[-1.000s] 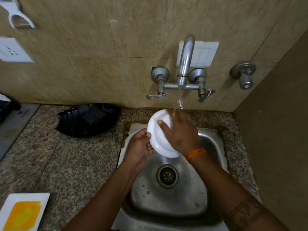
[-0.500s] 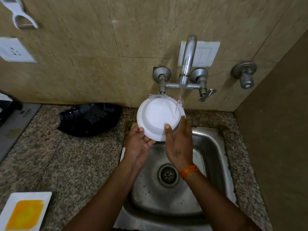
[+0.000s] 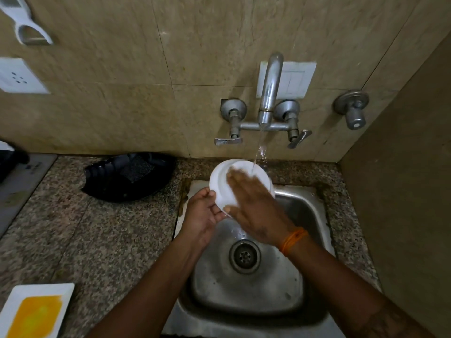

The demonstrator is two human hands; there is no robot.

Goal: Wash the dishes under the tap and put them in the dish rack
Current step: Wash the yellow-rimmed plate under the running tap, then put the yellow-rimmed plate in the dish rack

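Head cam: my left hand [image 3: 203,211] grips the plate [image 3: 223,184] by its lower left rim, tilted over the sink [image 3: 305,208] under the tap [image 3: 269,93], water running. My right hand [image 3: 253,206] lies flat on it, fingers straight, blurred. Black rack [image 3: 127,179] sits left on the counter.

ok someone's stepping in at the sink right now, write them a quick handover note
Left hand: grips the lower left rim of the white plate, holding it tilted over the sink.
Right hand: open, flat fingers rubbing the plate's face.
Tap is running; the stream lands on the plate's upper edge.
Black dish rack sits on the counter left of the sink.
A square plate with yellow residue waits on the counter, near left.
Done: plate under the water, being rubbed.
Left: finish rinsing, rack it, wash the square plate.
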